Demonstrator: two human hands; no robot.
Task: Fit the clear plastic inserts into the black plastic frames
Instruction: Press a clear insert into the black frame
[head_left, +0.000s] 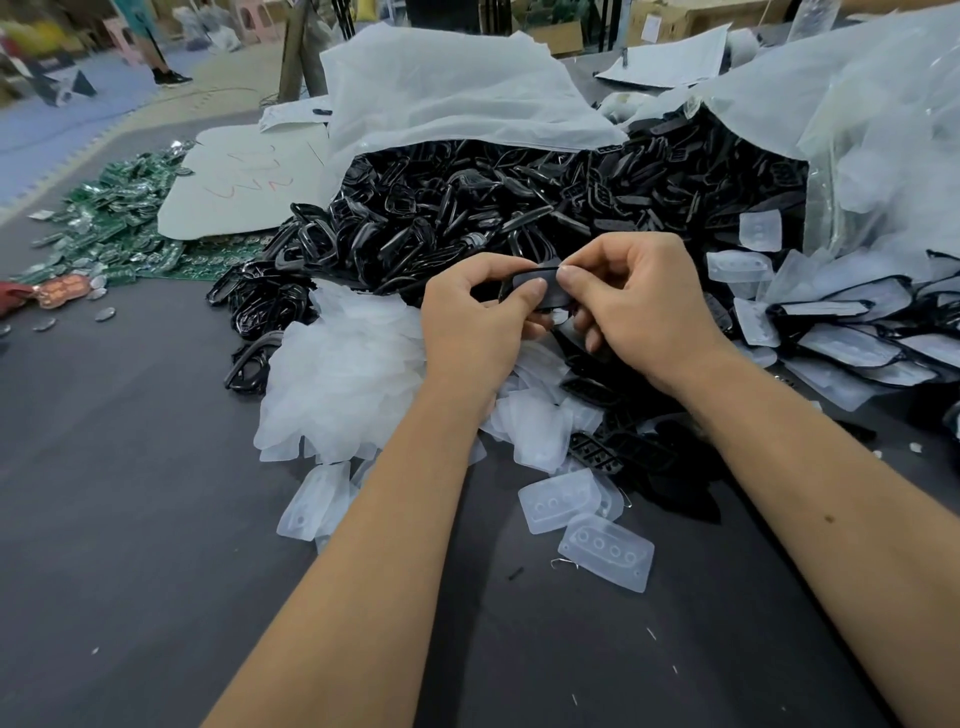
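Both hands hold one black plastic frame (545, 288) above the table's middle. My left hand (478, 322) pinches its left end, thumb on top. My right hand (634, 306) pinches its right end with thumb and curled fingers. Whether a clear insert sits in this frame is hidden by the fingers. A heap of clear inserts (348, 374) lies just left of my hands, and two loose inserts (605, 558) lie nearer me. A big pile of black frames (467, 208) spills from a plastic bag behind. Frames with inserts fitted (852, 343) are stacked at the right.
The dark grey table (130, 519) stretches left and toward me. Green circuit boards (119, 228) lie at the far left beside a white sheet (239, 187). Translucent bags (441, 88) rise behind the piles. Black grille-like parts (597, 452) lie near my right forearm.
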